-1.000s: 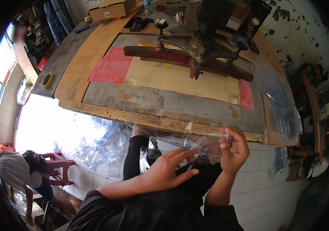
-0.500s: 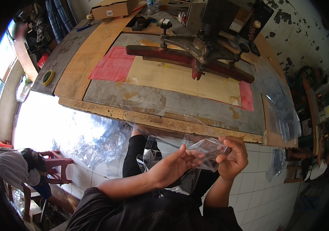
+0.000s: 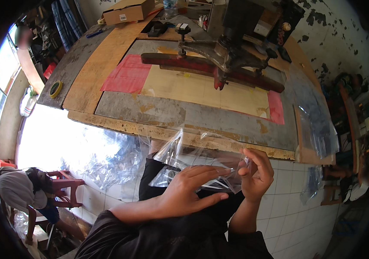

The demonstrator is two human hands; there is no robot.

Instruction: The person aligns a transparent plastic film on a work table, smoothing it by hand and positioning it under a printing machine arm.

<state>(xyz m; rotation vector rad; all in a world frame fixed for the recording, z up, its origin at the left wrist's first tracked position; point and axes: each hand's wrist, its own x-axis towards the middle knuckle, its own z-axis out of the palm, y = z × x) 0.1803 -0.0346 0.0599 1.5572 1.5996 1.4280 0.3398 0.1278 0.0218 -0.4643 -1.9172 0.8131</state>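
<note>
Over my lap, in front of the table edge, a clear plastic sheet is bent and creased, with bright reflections along its folds. My right hand pinches the sheet's right end between thumb and curled fingers. Flat against the near side of the plastic lies my left hand, palm down, fingers stretched to the right and thumb apart. Its fingertips come close to my right hand. Beyond the sheet, a press with a red-and-dark metal bar stands above a yellow sheet with pink patches at its ends.
The worktable's wooden front edge runs just beyond my hands. Loose clear plastic is heaped at left; more sheets lie at the table's right end. A tape roll and cardboard box sit on the table. People work at both sides.
My left hand has turned from palm up to palm down, its fingers now stretched over the plastic. The sheet's left part has risen and folded; my right hand has shifted slightly left.
</note>
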